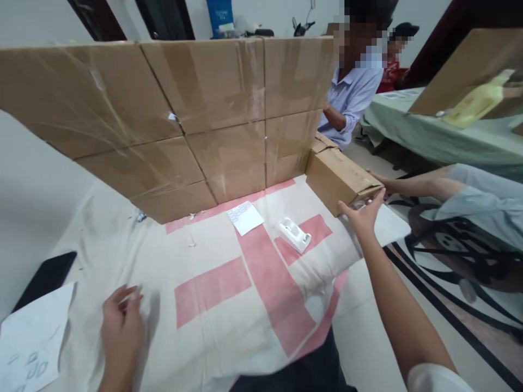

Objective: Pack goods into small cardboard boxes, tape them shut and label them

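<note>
Left hand [123, 326] is half curled just above the cloth [212, 245], thumb and fingertips close together; whether they pinch something cannot be told. Right hand [365, 215] is spread wide across the near end of the box [333, 182], thumb at one edge and fingers at the other, touching it.

Largest is the stack [224, 158] of brown cartons, edge to edge in rows, with shiny clear tape across their faces and no readable print. Under it lies the cloth, off-white with pink bars. Beyond the box, at the right, a table [433, 125] with a pale green cover bears a yellowish bottle [478, 103]. The box itself is plain brown cardboard, long and low, lying at the stack's right end; another person's hand [378, 178] is at its far side.

At the left edge, a paper [35, 337] with drawn box-like outlines partly overlaps a black slab [49, 275]. A blank white sheet [390, 226] lies beside the right hand. Mid-cloth are a white card [245, 219] with a blue printed pattern along one side, too small to read, and a smaller white plastic piece [294, 235]. White lettering on a blue bin [220, 15] behind the stack is illegible.
</note>
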{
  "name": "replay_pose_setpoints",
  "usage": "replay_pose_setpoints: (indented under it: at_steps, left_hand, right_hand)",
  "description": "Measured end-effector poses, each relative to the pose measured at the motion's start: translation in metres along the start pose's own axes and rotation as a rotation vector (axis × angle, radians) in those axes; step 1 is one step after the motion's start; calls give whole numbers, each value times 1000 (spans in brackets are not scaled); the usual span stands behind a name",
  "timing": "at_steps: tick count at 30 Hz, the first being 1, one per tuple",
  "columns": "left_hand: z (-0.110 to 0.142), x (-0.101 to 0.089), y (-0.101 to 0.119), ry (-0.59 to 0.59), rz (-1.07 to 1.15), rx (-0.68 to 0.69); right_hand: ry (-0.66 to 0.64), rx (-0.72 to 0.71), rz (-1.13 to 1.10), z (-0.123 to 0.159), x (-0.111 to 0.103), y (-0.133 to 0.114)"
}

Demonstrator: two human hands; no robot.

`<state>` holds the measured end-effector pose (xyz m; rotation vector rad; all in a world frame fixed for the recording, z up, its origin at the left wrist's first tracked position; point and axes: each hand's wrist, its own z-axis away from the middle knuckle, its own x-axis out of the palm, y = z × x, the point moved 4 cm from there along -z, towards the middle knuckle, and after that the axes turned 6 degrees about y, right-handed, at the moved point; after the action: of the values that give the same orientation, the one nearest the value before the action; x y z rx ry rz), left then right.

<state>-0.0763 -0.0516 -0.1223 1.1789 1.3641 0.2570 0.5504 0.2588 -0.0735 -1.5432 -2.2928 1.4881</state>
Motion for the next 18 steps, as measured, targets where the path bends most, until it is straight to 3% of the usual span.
replay_pose_setpoints:
  at_steps: [4, 6, 8, 10, 13, 15, 18]
  left_hand:
    - [-2, 3, -4, -69, 137, -63]
    - [-8, 2, -7, -137, 236, -187]
    - [-16, 1, -6, -265, 351, -366]
    - [-30, -3, 2, -369, 437, -419]
    - [-66, -6, 18, -341, 511, -268]
    - [-96, 4, 26, -272, 567, -215]
    - [-147, 36, 40, -151, 641, -131]
  right_hand:
    - [-80, 136, 63, -5, 17, -14]
    - [-58, 159, 159, -3, 12, -31]
    - [46, 83, 235, 3, 6, -64]
    - [124, -86, 239, 15, 10, -115]
    - [85, -412, 141, 51, 37, -218]
    - [-30, -641, 37, 86, 64, -293]
    - [-299, -1065, -186, 157, 105, -395]
